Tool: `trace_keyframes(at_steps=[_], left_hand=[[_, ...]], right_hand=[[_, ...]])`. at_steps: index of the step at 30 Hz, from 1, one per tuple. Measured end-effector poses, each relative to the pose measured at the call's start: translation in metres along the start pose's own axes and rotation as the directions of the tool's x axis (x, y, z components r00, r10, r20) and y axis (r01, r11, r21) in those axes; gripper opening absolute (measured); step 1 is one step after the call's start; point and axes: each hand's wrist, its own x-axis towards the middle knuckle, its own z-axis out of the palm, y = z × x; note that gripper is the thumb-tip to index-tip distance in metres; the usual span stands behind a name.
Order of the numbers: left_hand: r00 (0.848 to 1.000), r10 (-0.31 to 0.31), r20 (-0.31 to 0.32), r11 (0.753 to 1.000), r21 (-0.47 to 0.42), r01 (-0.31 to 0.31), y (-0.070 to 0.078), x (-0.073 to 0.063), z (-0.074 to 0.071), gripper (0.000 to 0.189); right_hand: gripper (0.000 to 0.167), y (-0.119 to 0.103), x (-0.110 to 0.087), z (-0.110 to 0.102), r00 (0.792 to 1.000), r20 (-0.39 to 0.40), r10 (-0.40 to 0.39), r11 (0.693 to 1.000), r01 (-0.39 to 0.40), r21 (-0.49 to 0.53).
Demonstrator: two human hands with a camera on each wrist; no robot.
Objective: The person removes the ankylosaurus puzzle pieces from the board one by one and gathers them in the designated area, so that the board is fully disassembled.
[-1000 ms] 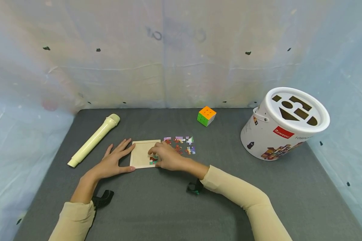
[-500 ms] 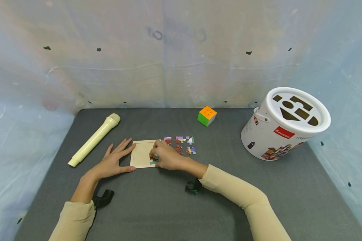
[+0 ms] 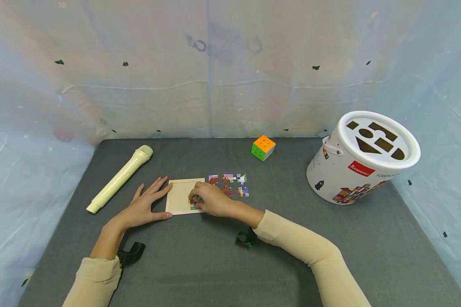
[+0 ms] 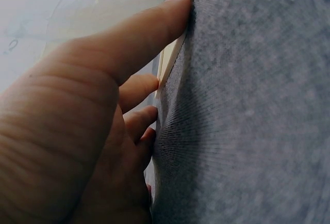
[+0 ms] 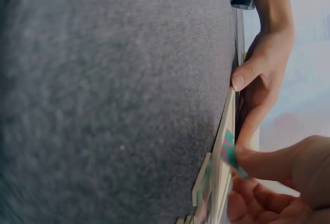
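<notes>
A pale wooden puzzle tray [image 3: 178, 197] lies on the grey table in the head view. My left hand [image 3: 143, 208] rests at its left side, fingers spread, with thumb and forefinger touching the rim. Over the tray's right part, my right hand [image 3: 216, 200] pinches a puzzle piece [image 5: 228, 147] with green and pink on it. That piece looks tilted in the right wrist view, and fingers hide much of it in the head view. Several loose puzzle pieces [image 3: 243, 191] lie just right of the tray, partly behind the right hand.
A pale yellow tube [image 3: 119, 179] lies diagonally at the left. Towards the back stands a puzzle cube [image 3: 263, 148] with orange and green faces. A large white bucket [image 3: 359, 160] with shaped holes in its lid stands at the right.
My right hand's fingers have shifted slightly over the tray, and the piece under them has moved a little with them. The left hand and the loose pieces stay where they were.
</notes>
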Motion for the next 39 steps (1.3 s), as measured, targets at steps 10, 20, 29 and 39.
trace_keyframes(at_steps=[10, 20, 29, 39], left_hand=[[1.000, 0.004, 0.012, 1.000, 0.003, -0.004, 0.000, 0.002, 0.001, 0.094], [1.000, 0.015, 0.016, 1.000, -0.004, -0.015, -0.003, -0.002, -0.002, 0.094], [1.000, 0.006, 0.016, 1.000, -0.005, -0.006, -0.001, -0.004, -0.003, 0.093], [1.000, 0.002, 0.025, 1.000, -0.009, -0.001, 0.000, -0.003, -0.004, 0.094]], right_hand=[[0.015, 0.021, -0.029, -0.016, 0.998, -0.051, 0.023, 0.962, -0.009, 0.274], [0.015, 0.044, -0.090, -0.051, 0.992, -0.052, 0.112, 0.981, -0.102, 0.166], [0.012, 0.052, -0.106, -0.043, 0.990, -0.078, 0.118, 0.990, -0.111, 0.089], [0.023, 0.052, -0.113, -0.029, 0.979, -0.186, 0.079, 0.987, -0.103, -0.123]])
